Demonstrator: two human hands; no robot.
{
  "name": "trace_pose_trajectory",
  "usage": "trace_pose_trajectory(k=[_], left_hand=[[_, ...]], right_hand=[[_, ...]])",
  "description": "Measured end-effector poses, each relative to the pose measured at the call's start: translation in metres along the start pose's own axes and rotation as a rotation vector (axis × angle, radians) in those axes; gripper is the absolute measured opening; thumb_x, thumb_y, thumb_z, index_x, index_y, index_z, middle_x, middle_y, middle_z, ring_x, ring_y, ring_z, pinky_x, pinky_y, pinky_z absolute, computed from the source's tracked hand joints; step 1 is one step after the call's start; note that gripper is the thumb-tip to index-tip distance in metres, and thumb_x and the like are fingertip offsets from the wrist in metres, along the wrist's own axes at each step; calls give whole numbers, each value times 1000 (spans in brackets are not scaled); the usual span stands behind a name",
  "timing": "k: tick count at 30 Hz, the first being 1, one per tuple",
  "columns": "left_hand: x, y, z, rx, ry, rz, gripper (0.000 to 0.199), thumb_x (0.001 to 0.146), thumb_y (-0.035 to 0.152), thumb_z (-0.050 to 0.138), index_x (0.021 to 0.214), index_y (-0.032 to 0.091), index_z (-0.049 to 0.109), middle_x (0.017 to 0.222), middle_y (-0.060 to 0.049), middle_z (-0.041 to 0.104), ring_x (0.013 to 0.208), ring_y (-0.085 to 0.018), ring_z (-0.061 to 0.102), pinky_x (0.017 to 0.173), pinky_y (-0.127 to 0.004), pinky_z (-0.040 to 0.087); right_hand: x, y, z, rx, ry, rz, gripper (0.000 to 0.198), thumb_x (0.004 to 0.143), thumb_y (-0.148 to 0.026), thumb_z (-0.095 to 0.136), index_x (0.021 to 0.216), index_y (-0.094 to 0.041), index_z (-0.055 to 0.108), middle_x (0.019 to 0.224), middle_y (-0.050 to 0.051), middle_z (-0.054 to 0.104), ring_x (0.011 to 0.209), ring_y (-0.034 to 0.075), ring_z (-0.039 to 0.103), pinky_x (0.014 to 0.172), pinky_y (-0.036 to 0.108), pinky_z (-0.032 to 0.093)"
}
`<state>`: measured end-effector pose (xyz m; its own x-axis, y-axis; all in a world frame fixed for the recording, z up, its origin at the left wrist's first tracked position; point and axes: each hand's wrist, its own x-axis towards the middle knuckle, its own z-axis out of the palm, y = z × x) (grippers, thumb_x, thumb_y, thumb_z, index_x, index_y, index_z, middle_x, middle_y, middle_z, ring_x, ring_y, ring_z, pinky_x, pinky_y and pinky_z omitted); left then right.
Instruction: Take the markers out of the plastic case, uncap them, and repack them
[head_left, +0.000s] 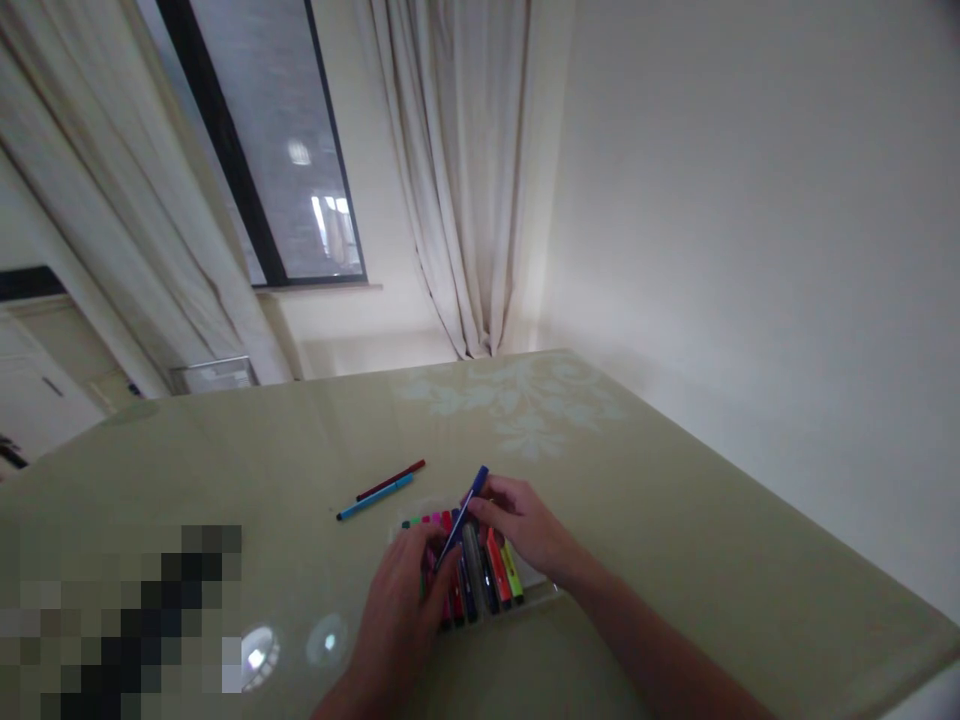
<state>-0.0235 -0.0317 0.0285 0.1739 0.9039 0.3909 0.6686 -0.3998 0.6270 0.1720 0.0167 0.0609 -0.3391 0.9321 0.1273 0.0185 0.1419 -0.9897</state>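
Note:
A dark blue felt-tip marker (474,493) slants over the open case, its upper end pinched in the fingers of my right hand (521,522). My left hand (409,590) is closed around the marker's lower end, thumb and fingers meeting there. Beneath both hands lies a clear plastic case (541,592) with several markers in a row. An orange-red marker (499,567) and a yellow-green marker (514,573) show at its right side. Pink and red ones on the left are partly hidden by my left hand.
Beyond the case, a light blue marker (375,497) and a dark red marker (391,480) lie side by side on the glossy green table (262,470). A white wall (750,250) runs along the table's right edge. Curtains (457,180) hang behind. A pixelated patch covers the lower left.

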Motion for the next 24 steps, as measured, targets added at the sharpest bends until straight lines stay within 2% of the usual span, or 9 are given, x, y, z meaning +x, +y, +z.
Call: trace_pose_trajectory(k=[2,5,7,9,11,13,17,21,24], left_hand=[[-2,3,3,31,-14,39,25,101,43,51,112,24,63,101,-6,72,89,-22,68,78,-36,58],[-6,5,5,132,-98,242,33,101,39,53,129,25,59,121,-9,71,110,-25,67,95,-41,56],[-8,8,7,219,-214,401,47,98,37,58,143,28,51,138,-8,65,125,-27,61,106,-44,51],[-10,11,9,286,-315,476,59,95,37,62,151,31,43,147,-5,59,132,-28,56,111,-47,47],[-11,13,10,323,-351,449,59,94,37,64,149,31,45,147,-4,59,131,-28,56,111,-48,47],[-11,13,9,333,-336,397,56,94,37,65,146,29,49,142,-5,62,127,-29,58,110,-48,48],[-11,12,8,354,-312,403,60,94,32,65,150,35,45,138,-6,63,123,-28,59,107,-46,48],[-11,14,9,422,-320,443,65,93,22,64,150,43,43,138,-4,61,124,-29,57,105,-49,49],[-12,13,11,442,-315,444,60,93,22,64,147,43,47,139,-5,60,125,-30,56,106,-51,48]], right_hand=[[1,-1,0,92,22,33,35,88,-52,70,96,-18,70,80,2,69,68,14,63,62,25,45],[5,-4,-15,128,118,58,38,86,-54,70,95,-17,69,82,3,70,64,12,62,55,22,42],[7,-6,-33,52,153,60,38,84,-54,70,91,-16,69,82,4,71,60,11,60,53,22,42],[7,-5,-52,-76,126,98,38,81,-52,72,86,-15,69,75,3,71,57,10,58,51,22,42],[6,-3,-65,-145,59,193,38,79,-50,74,90,-14,69,73,3,71,55,11,60,50,21,42],[3,1,-68,-179,-13,291,38,78,-47,76,95,-14,68,72,2,71,55,11,62,50,21,45],[-2,8,-49,-219,-82,417,26,83,-36,75,97,-16,65,61,-2,68,53,12,64,51,21,49],[-4,9,-32,-364,-39,439,10,87,-21,69,93,-18,61,52,-6,62,46,12,60,46,20,46],[-5,5,-29,-518,-7,412,10,86,-16,68,93,-19,61,51,-7,61,43,12,56,45,21,41]])
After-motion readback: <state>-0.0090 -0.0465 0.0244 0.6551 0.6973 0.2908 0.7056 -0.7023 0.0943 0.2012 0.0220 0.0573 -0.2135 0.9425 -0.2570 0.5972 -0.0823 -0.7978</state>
